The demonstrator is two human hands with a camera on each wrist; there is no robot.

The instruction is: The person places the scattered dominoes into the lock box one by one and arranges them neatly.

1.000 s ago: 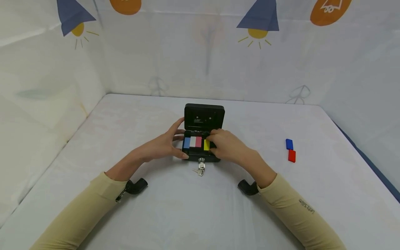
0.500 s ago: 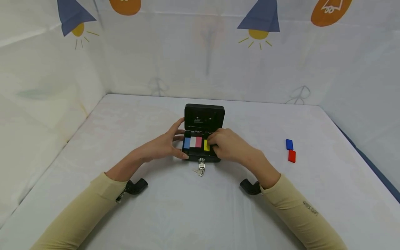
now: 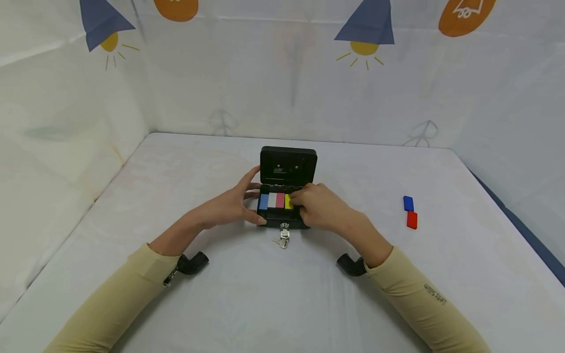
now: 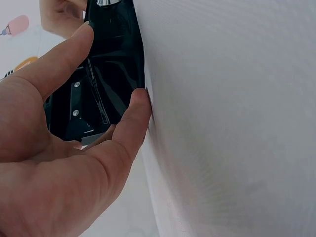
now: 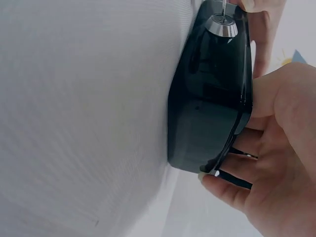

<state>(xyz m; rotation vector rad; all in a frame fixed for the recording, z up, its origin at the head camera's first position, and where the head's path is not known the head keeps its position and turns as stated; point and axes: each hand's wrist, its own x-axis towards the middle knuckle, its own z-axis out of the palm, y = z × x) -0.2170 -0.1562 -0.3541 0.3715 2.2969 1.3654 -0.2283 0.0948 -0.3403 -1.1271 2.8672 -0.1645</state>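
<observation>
A black cash box [image 3: 287, 223] stands on the white table with its lid [image 3: 288, 166] raised. In its front lock hangs a small key [image 3: 283, 242]. Inside, a row of blocks runs from left to right: blue [image 3: 263, 201], white [image 3: 271, 200], pink-red [image 3: 280, 200] and a yellow block [image 3: 288, 201]. My left hand [image 3: 225, 208] holds the box's left side, thumb at the front corner and fingers along the side and lid. My right hand [image 3: 324, 208] reaches over the right rim, pinching the yellow block; its fingertips are partly hidden inside. The right wrist view shows the lock cylinder [image 5: 221, 25].
To the right on the table lie a blue block [image 3: 408, 203] and a red block [image 3: 412, 220], end to end. White cloth walls with printed lamps [image 3: 365, 24] rise behind the table. Dark wrist mounts [image 3: 192, 263] stick out near both cuffs.
My right fingers have moved the yellow block slightly left and back, closing the gap to the pink-red one. My left hand and the box have stayed in place.
</observation>
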